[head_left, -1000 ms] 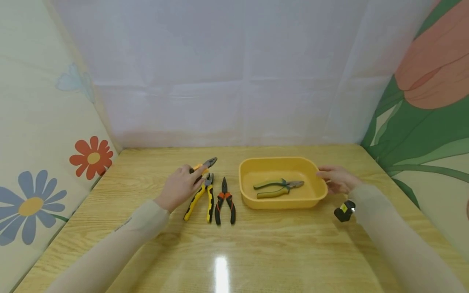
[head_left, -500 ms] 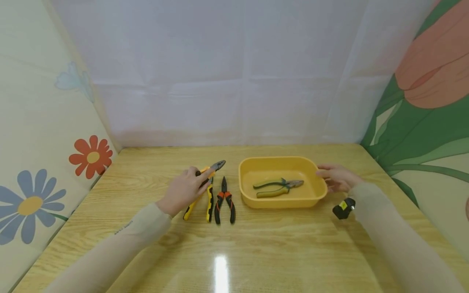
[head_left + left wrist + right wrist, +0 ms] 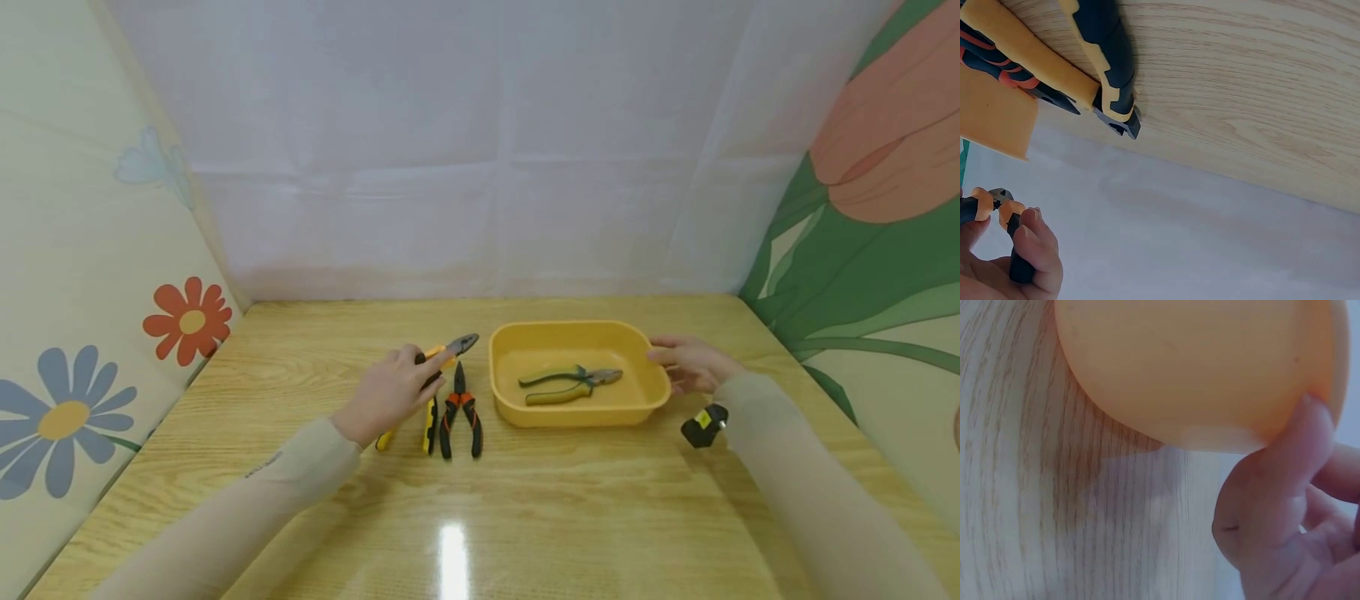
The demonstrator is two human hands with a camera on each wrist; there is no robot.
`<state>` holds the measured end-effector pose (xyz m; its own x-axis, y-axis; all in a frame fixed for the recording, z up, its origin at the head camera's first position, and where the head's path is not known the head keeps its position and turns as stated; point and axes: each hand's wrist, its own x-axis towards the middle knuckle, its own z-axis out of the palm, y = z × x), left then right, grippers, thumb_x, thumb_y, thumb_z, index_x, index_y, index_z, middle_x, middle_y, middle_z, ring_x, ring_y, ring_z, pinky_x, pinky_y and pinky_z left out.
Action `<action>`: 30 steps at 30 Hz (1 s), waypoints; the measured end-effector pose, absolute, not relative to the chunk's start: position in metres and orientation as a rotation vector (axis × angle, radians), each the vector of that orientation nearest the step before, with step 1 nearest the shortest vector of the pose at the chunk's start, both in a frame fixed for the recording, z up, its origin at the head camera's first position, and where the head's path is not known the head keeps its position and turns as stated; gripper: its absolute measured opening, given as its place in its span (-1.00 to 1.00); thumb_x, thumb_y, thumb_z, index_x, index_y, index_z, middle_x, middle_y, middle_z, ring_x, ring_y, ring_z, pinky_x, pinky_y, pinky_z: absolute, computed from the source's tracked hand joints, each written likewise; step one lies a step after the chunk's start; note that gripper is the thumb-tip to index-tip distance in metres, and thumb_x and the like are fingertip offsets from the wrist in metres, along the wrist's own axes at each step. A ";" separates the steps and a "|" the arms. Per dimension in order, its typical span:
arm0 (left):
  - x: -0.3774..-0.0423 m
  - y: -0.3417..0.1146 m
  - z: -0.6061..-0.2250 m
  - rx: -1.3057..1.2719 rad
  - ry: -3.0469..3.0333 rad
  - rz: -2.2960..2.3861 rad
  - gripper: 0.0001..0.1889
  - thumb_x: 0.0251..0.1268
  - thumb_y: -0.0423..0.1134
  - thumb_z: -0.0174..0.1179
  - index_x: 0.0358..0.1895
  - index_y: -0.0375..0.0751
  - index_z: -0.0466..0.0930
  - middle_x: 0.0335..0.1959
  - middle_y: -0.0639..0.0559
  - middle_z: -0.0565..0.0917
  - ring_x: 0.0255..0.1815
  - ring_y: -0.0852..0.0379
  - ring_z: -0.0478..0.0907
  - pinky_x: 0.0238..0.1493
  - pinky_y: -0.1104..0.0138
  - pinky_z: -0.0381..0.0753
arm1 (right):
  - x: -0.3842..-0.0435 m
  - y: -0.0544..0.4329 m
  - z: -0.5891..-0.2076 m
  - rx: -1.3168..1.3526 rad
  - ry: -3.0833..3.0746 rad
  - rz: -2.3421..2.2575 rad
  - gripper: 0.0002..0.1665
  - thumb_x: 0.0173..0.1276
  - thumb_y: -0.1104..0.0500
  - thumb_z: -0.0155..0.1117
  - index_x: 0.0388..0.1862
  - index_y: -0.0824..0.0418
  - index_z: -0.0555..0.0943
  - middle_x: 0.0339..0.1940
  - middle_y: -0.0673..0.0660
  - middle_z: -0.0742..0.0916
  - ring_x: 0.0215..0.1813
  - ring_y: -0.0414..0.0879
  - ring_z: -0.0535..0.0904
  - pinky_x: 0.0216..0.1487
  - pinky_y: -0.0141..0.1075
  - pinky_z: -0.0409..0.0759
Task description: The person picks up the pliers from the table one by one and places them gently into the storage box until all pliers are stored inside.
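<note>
My left hand point(image 3: 386, 392) holds combination pliers with orange-and-black handles point(image 3: 462, 343) above the table, their grey head pointing right. In the left wrist view, fingers curl around the parted handles of these pliers point(image 3: 1012, 215). Beneath the hand lie yellow-and-black pliers point(image 3: 431, 429), partly hidden; the left wrist view shows them too point(image 3: 1107, 59). Just right of those are red-and-black needle-nose pliers point(image 3: 460, 404). My right hand point(image 3: 693, 367) pinches the right rim of a yellow plastic bin point(image 3: 570, 417), thumb point(image 3: 1307, 431) inside the wall. Green-handled pliers point(image 3: 558, 393) lie in the bin.
The wooden table point(image 3: 540, 517) meets a pale cloth backdrop point(image 3: 465, 167) at its back edge. Flower-printed sheets point(image 3: 67, 250) flank both sides. A small black object with a yellow label point(image 3: 703, 427) sits beside the right sleeve.
My left hand has carried the orange-and-black pliers to the right, toward the bin, now covering more of the yellow-and-black pliers. The right hand and bin have stayed put.
</note>
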<state>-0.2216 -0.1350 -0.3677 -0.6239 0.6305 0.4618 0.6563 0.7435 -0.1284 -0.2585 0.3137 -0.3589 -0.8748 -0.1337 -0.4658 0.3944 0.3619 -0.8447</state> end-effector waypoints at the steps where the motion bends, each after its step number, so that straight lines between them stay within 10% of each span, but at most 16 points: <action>1: -0.222 -0.134 -0.368 -0.978 -2.452 -0.064 -0.53 0.35 -0.12 0.25 0.32 0.00 0.51 -0.30 -0.24 0.51 -0.57 0.06 0.37 -0.71 0.35 0.35 | -0.259 0.314 -0.359 0.224 2.168 -1.534 -0.18 0.55 0.16 -0.02 0.57 0.32 -0.19 -0.08 0.09 0.55 -0.25 -0.16 0.56 -0.27 -0.27 0.61; 30: -0.227 -0.100 -0.366 -1.068 -2.430 -0.055 -0.57 0.42 -0.08 0.16 0.32 0.02 0.50 -0.38 -0.15 0.48 -0.58 0.11 0.31 -0.60 0.32 0.39 | -0.258 0.313 -0.361 0.220 2.156 -1.561 -0.18 0.54 0.17 -0.02 0.57 0.32 -0.19 -0.15 0.04 0.58 -0.28 -0.17 0.58 -0.30 -0.30 0.61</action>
